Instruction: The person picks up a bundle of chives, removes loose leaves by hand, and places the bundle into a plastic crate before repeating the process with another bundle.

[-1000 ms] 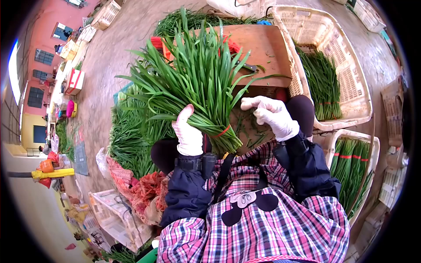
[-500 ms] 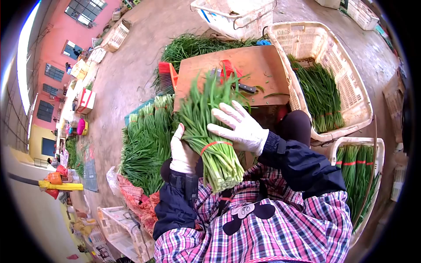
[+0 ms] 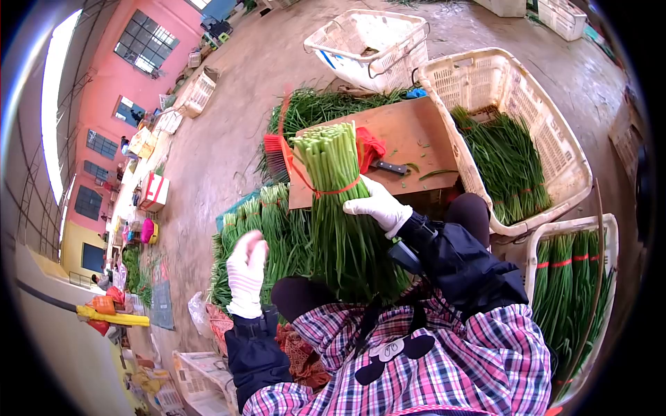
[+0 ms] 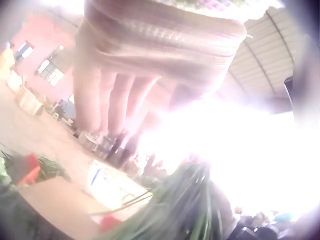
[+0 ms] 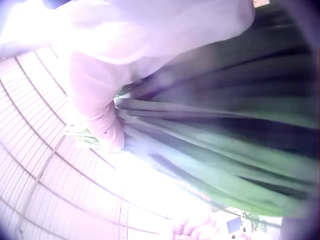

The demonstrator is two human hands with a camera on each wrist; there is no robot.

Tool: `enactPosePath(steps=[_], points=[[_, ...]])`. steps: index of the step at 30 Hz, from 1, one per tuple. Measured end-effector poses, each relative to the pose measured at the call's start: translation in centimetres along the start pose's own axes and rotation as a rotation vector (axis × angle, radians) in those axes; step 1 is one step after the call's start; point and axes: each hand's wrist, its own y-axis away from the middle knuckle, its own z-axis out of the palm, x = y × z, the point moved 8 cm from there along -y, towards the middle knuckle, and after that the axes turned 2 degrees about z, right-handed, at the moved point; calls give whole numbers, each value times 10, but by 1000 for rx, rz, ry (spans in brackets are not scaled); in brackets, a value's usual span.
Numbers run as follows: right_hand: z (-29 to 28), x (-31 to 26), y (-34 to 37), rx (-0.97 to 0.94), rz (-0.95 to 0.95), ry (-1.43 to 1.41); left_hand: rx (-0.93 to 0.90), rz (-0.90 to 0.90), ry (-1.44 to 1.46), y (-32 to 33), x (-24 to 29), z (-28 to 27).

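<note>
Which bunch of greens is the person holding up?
The bunch in the right hand, stem ends up and leaves hanging. Other bunches lie in the large crate, the small crate and the pile at left.

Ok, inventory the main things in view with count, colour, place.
Held bunch: 1, green, red-banded, centre
Board: 1, brown, ahead
Knife: 1, black-handled, on the board
Crumpled item: 1, red, on the board
Loose greens: 1 pile, green, beyond the board
Crates: several, whitish, right, ahead, lower left
Crated bunches: several, green, in crates at right
Side bunches: several, green, left
Left hand: 1, white-gloved, raised at left
Right hand: 1, white-gloved, gripping the held bunch
</note>
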Motion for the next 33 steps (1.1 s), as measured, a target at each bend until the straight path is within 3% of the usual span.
enactPosePath(steps=[1, 2, 8, 12, 17, 19, 21, 22, 23, 26, 31, 33], points=[[0, 6, 1, -10, 27, -49, 146, 178, 144, 1, 24, -3], [2, 12, 2, -42, 48, -79, 102, 237, 326, -1, 44, 9], [18, 13, 5, -107, 57, -187, -265, 448, 514, -19, 55, 105], [21, 3, 9, -97, 22, -183, -354, 303, 802, -7, 52, 135], [38, -12, 11, -90, 16, -27, -369, 197, 862, -7, 9, 148], [49, -27, 9, -94, -14, 209, -338, 147, 983, -2, -9, 147], [59, -42, 4, -102, -72, 473, -265, 151, 1104, 5, 10, 141], [60, -42, -1, -108, -158, 632, -220, 96, 1150, 2, -16, 145], [62, -40, -6, -115, -243, 789, -200, 108, 1211, 3, -10, 143], [84, -54, -13, -216, -307, 796, -94, 118, 1337, 7, 12, 130], [83, -31, -17, -359, 5, 281, 46, 107, 1381, -1, 16, 105], [54, -12, -7, -338, 158, 378, 305, -56, 1323, -8, -3, 83]])
